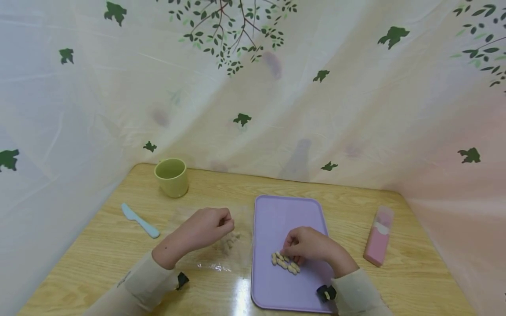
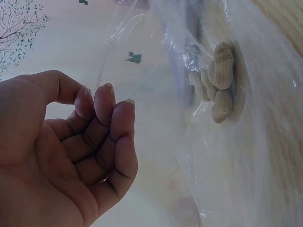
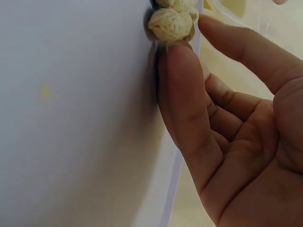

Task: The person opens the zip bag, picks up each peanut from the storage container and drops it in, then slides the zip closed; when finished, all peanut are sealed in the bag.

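Observation:
Several peanuts (image 1: pixel 282 263) in their shells lie in a group on the lavender tray (image 1: pixel 292 289). Over the tray, my right hand (image 1: pixel 310 243) has its thumb and forefinger at a peanut (image 3: pixel 170 24) by the group, pinching it. To the left, a clear plastic bag (image 1: pixel 209 259) with more peanuts (image 2: pixel 222 71) inside lies on the table. My left hand (image 1: pixel 207 226) is raised above this bag, fingers curled, and the thumb and fingertips pinch its thin film. Part of the bag is hidden under the left hand and forearm.
A yellow-green mug (image 1: pixel 174 180) stands at the back left, with a pale blue knife (image 1: pixel 140 220) in front of it. Right of the tray lies a pink case (image 1: pixel 378 239) with a translucent end. A printed cloth (image 1: pixel 276 145) hangs behind the table.

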`<state>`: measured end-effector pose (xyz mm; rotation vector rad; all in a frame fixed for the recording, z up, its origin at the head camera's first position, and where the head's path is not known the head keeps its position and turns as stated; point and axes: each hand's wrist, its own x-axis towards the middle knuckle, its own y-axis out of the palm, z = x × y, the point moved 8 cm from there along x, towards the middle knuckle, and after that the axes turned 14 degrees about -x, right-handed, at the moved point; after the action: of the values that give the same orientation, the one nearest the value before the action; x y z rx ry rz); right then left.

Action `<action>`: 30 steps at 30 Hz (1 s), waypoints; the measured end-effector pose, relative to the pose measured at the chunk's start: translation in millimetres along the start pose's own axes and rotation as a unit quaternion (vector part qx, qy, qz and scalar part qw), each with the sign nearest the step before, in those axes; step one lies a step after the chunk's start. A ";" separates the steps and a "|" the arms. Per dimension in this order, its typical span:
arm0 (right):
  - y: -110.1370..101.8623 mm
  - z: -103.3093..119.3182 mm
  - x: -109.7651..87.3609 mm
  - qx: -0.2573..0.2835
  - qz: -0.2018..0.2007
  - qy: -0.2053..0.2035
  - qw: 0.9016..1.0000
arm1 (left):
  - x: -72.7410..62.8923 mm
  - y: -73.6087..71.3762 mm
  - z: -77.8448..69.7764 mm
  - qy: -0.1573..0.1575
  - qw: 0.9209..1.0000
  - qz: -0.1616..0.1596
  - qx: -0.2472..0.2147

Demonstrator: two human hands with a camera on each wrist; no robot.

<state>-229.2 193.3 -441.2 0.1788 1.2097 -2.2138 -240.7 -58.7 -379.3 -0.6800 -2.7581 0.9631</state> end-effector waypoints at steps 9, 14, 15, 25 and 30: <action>0.8 -0.5 2.2 -0.004 0.020 -0.005 1.000 | -0.8 0.0 -0.1 0.000 1.000 0.000 -0.001; 2.4 -1.7 4.8 0.005 0.031 -0.006 0.999 | -1.1 -0.3 -0.4 0.001 1.000 0.000 0.003; 2.9 -2.1 5.2 0.005 0.033 -0.006 0.999 | -1.2 -0.4 -0.3 0.001 1.000 0.000 0.003; 3.0 -3.9 5.4 0.011 0.037 -0.002 0.999 | -0.5 -0.1 1.2 -0.005 1.000 0.002 -0.001; 3.5 -5.7 5.8 0.016 0.033 -0.001 0.999 | 0.0 0.3 1.9 -0.009 1.000 0.004 -0.005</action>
<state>-232.8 193.9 -449.3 0.2272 1.1520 -2.1755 -241.1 -59.5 -381.0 -0.6872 -2.7796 0.9605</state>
